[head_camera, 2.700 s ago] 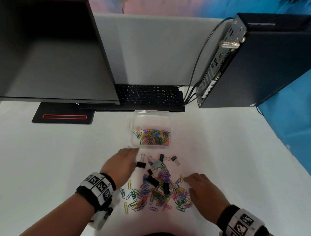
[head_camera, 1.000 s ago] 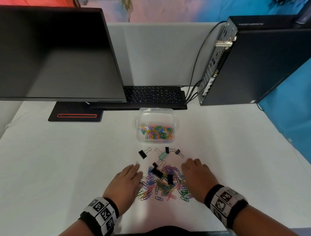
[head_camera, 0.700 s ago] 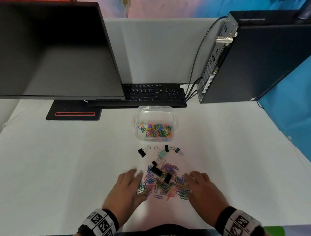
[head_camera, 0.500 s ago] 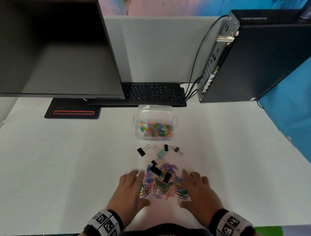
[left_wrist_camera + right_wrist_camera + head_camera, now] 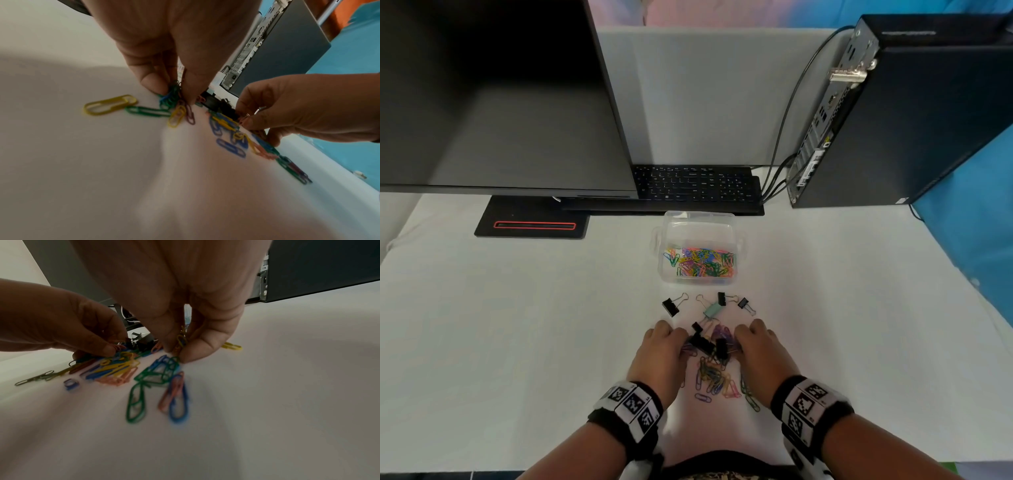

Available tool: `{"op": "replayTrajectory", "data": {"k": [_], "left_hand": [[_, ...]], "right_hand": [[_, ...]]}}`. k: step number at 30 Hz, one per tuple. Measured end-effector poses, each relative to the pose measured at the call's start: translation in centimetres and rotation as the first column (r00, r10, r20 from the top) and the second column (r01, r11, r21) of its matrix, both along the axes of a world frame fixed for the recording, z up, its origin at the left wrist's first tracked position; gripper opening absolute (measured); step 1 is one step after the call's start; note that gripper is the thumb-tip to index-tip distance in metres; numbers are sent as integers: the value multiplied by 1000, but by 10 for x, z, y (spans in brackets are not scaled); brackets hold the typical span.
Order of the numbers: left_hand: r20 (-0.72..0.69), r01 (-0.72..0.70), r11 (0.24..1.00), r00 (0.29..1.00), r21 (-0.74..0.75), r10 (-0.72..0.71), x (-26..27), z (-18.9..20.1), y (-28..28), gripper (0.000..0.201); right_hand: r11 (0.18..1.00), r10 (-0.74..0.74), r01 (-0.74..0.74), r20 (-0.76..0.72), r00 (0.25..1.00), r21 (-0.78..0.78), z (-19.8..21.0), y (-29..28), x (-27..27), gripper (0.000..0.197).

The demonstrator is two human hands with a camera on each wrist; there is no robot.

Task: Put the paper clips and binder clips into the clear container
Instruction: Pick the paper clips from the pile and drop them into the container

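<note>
A pile of coloured paper clips with black binder clips lies on the white table in front of me. My left hand pinches a bunch of paper clips at the pile's left edge. My right hand pinches a few clips at the right edge. Several more binder clips and a mint one lie just beyond the pile. The clear container stands farther back, holding many coloured clips.
A black keyboard lies right behind the container. A monitor on its base stands at the back left, and a computer tower with cables at the back right. Loose clips lie near my wrists.
Both hands have slid forward over the pile and curled their fingers, gathering clips between them. The pile is pushed tighter together.
</note>
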State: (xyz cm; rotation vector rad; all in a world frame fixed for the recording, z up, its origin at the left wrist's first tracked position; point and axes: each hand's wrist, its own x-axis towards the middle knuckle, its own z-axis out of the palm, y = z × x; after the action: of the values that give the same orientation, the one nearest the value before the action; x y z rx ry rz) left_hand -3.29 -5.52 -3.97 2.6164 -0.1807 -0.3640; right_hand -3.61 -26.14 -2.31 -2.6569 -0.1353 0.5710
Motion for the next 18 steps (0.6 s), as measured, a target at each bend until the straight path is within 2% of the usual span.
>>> {"op": "replayTrajectory", "data": {"k": [4,10,13,15,18], "left_hand": [[-70,-27,999,997,31,29,6,3,-4,15],[-161,-37,996,986,85,51,13,15,0,9],[-235,-75,996,968,57,87,16,22,7,18],[-348,-168,986,924,9,161,21,26,13,20],[-554,-408,898,791,-165,258,29,31,24,21]], "right_hand": [[1000,7,-6,-37,999,12,6,-5,4,21],[999,19,-16,-113,993,30,10,-19,6,19],[999,19,-12,-155,988,46,12,-28,9,14],[998,6,8,-215,977,63,15,-35,14,15],[989,-51,96,-352,935,113,21,-48,21,20]]}}
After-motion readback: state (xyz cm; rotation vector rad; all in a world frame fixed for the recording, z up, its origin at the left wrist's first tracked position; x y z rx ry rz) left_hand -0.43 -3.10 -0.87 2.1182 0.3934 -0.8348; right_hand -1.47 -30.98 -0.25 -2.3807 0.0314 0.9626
